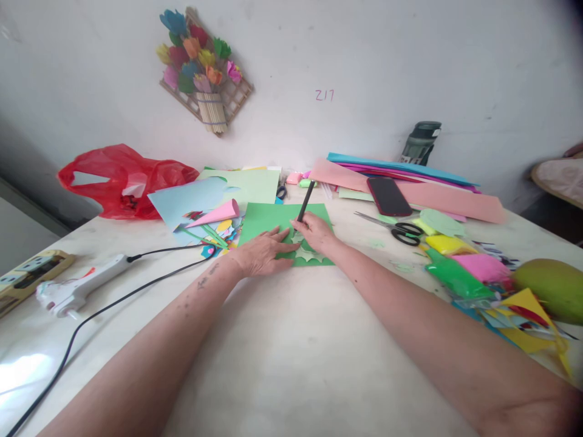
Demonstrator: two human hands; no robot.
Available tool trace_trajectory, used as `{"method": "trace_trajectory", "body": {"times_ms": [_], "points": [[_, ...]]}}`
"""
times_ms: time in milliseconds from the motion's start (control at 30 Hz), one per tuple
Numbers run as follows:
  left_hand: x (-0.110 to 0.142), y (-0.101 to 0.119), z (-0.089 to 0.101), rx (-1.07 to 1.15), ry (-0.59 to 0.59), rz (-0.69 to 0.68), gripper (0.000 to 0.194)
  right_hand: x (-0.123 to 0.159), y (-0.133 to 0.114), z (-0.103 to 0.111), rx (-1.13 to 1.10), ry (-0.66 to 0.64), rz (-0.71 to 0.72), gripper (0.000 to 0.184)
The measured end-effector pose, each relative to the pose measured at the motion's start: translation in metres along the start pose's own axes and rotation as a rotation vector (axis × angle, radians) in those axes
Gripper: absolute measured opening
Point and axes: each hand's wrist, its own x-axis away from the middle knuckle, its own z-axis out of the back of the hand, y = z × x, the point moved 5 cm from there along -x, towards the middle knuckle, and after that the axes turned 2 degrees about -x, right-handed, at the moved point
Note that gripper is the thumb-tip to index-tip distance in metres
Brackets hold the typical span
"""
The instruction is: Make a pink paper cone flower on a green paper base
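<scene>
A sheet of green paper (259, 220) lies on the table before me. On its lower right rests a pale green paper cutout (310, 252) with a scalloped edge, partly covered by my hands. My left hand (266, 250) lies flat across the sheet, fingers spread, with fingertips at the cutout's left side. Held in my right hand (315, 233) is a black pen (306, 200), tilted, its tip down at the cutout's upper edge. The fingers hide part of the tip.
Left are a glue gun (86, 285), its black cord, a power strip (27, 273), a red plastic bag (132, 182) and a pink paper cone (218, 212). Right are scissors (396, 230), a phone (388, 196), clay packets (460, 273) and a green fruit (553, 288). A bottle (421, 144) stands behind.
</scene>
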Motion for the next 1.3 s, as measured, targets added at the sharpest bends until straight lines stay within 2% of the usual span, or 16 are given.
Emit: {"method": "trace_trajectory", "body": {"times_ms": [967, 1100, 1300], "points": [[-0.0001, 0.0004, 0.0003, -0.023, -0.028, 0.026, 0.048, -0.0006, 0.0018, 0.0013, -0.006, 0.029, 0.032, 0.021], [-0.0004, -0.0001, 0.0001, -0.024, -0.023, 0.02, 0.048, -0.0002, 0.0026, 0.0022, -0.033, 0.042, 0.01, 0.02], [0.0004, -0.0015, -0.0006, -0.017, -0.021, 0.029, 0.048, 0.0, 0.0093, 0.0077, -0.129, 0.098, -0.107, 0.023]]}}
